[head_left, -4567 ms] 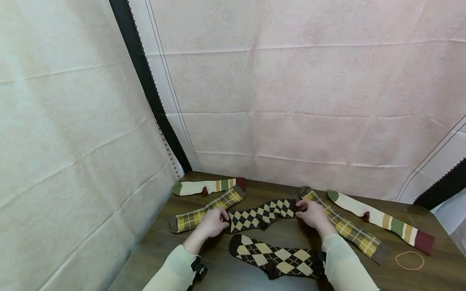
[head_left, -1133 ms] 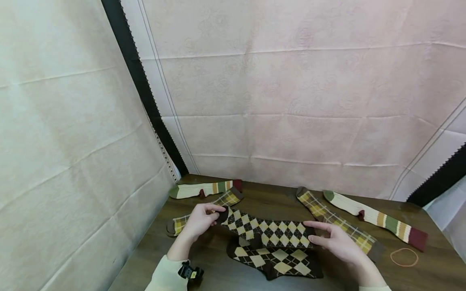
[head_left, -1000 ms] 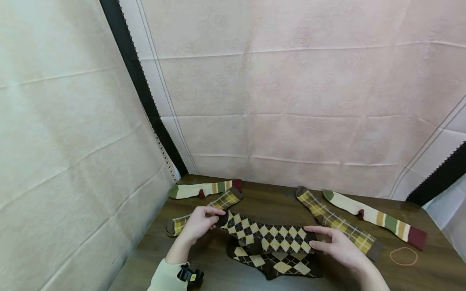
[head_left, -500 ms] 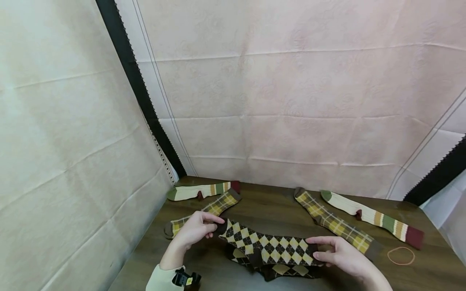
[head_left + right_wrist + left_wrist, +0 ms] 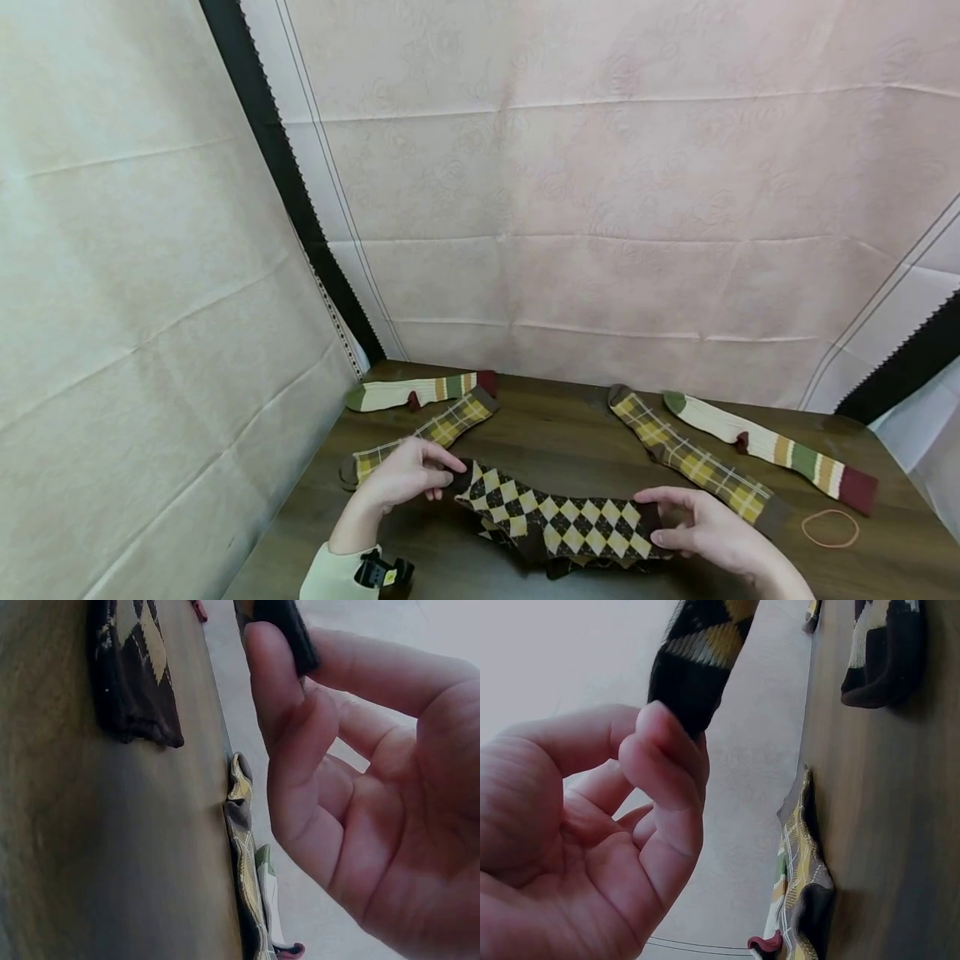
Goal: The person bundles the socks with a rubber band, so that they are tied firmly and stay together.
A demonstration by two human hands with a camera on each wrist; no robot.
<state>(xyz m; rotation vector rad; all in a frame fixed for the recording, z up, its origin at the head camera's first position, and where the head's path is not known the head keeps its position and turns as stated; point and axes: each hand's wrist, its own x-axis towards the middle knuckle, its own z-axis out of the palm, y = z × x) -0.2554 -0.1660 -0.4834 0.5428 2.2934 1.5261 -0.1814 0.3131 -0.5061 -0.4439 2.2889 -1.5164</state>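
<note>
A dark argyle sock [image 5: 573, 521] with cream diamonds is stretched between both hands. My left hand [image 5: 405, 479] pinches its dark toe between thumb and fingers; the left wrist view shows the toe [image 5: 686, 686] in that grip. At the other end my right hand [image 5: 708, 529] pinches the cuff, and this dark edge [image 5: 289, 634] appears between thumb and fingers in the right wrist view. Beneath hangs over a second argyle sock, flat on the table and mostly hidden in the head view; its toe [image 5: 885, 660] and cuff [image 5: 139, 712] show below in the wrist views.
Two yellow plaid socks lie farther back, one on the left [image 5: 453, 423] beside my left hand, one on the right [image 5: 693, 462]. Behind them are two cream striped socks, left [image 5: 401, 393] and right [image 5: 787, 450]. A rubber band [image 5: 855, 537] lies on the brown table [image 5: 555, 417] at right.
The held argyle sock was lying behind the second one with a hand at each end. It has been lifted, straightened and brought nearer the person, lowering over the second sock and covering most of it.
</note>
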